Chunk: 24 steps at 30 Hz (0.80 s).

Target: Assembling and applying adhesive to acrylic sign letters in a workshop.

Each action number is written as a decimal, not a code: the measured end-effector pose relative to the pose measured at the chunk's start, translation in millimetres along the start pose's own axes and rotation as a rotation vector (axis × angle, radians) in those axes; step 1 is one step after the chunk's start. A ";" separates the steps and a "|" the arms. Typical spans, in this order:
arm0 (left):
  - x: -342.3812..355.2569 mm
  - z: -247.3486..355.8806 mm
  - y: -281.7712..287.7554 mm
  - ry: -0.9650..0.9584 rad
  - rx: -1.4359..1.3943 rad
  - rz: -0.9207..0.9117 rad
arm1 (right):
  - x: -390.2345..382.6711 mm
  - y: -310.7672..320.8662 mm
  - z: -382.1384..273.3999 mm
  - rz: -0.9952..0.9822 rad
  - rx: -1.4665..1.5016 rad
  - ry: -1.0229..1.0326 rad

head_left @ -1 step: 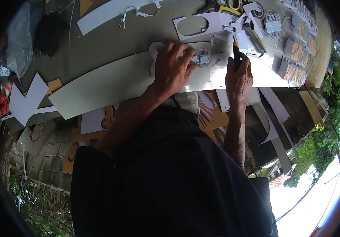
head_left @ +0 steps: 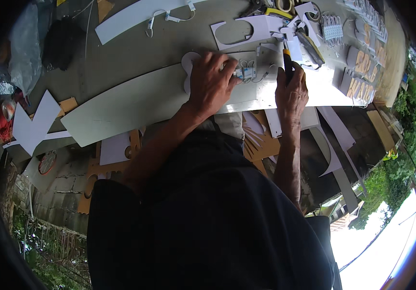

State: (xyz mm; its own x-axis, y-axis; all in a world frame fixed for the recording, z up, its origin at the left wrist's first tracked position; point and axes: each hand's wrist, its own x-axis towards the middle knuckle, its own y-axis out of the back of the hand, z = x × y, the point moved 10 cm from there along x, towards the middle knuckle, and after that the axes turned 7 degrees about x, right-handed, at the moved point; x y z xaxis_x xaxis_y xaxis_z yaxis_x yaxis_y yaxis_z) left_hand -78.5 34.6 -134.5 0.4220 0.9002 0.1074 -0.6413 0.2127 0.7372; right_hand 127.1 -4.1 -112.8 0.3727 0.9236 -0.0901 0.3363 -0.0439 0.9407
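My left hand (head_left: 211,82) rests on a pale panel (head_left: 135,99), fingers bent. Its thumb and forefinger close around the near end of a small wired LED module (head_left: 246,72), white and blue with looped white leads. A white rounded cut-out (head_left: 188,60) shows partly from under that hand. My right hand (head_left: 292,89) is wrapped around a slim tool with a black-and-yellow handle (head_left: 288,63). Its thin metal tip points away from me, toward the white scraps. A thin wire (head_left: 266,73) lies on the panel between my hands.
Pliers (head_left: 310,47) and white cut-out scraps (head_left: 241,33) lie beyond my right hand. A bundle of LED modules (head_left: 332,30) and rows of small pieces (head_left: 362,67) are at the right. A curved white strip (head_left: 140,19) lies at the back. Plastic bags (head_left: 24,53) hang at the left.
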 end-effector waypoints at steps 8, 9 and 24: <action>12.0 10.1 -5.3 -0.080 0.004 -0.039 | 9.1 -11.3 -2.9 0.058 0.093 0.115; 12.0 11.1 -6.7 -0.116 0.025 -0.066 | 7.1 -13.8 -0.3 0.039 0.065 0.106; 30.3 24.4 -17.3 -0.201 0.143 -0.187 | -32.8 -33.6 -56.0 0.037 0.206 0.259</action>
State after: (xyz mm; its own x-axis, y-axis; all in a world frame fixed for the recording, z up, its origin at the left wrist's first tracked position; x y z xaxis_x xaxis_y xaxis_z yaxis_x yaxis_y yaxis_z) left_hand -39.0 48.9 -127.7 0.6517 0.7542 0.0805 -0.4503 0.2992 0.8413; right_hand 55.1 -11.6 -123.2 0.1647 0.9849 0.0534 0.5043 -0.1306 0.8536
